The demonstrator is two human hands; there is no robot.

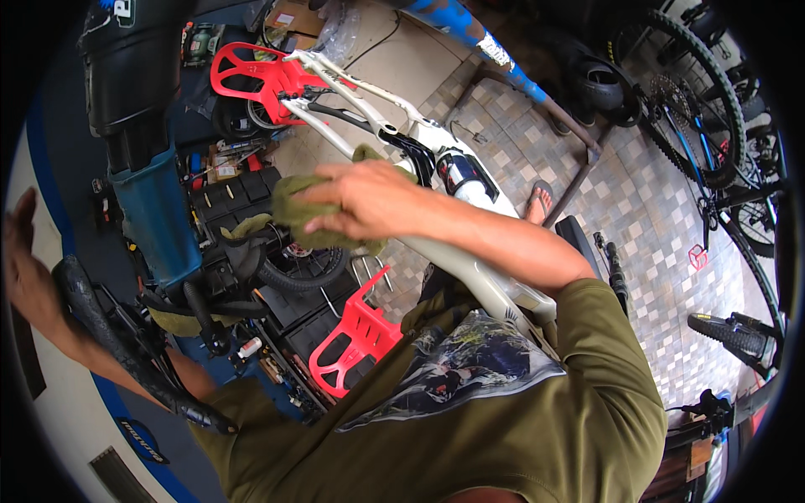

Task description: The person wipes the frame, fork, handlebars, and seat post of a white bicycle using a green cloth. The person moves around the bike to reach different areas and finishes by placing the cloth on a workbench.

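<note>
My right hand (373, 199) is closed round a bunched olive-green cloth (303, 220), slightly blurred. Hand and cloth are above a pale grey-white bicycle frame (495, 293), whose rear end reaches away past them; whether the cloth touches the frame is hidden. My left arm stretches out to the far left. My left hand (27, 264) is at the dark rim of the picture, fingers extended upward, with nothing visible in it. Nearest to it is a long black curved piece (80, 293) that crosses in front of my left forearm.
Red plastic chairs (360, 339) stand below the frame and beyond it. Black toolboxes (235, 199) and a bicycle wheel (306, 264) lie at left. A blue post (470, 33) slants overhead. Bicycles (713, 168) line the right side. A sandalled foot (539, 203) rests on tiles.
</note>
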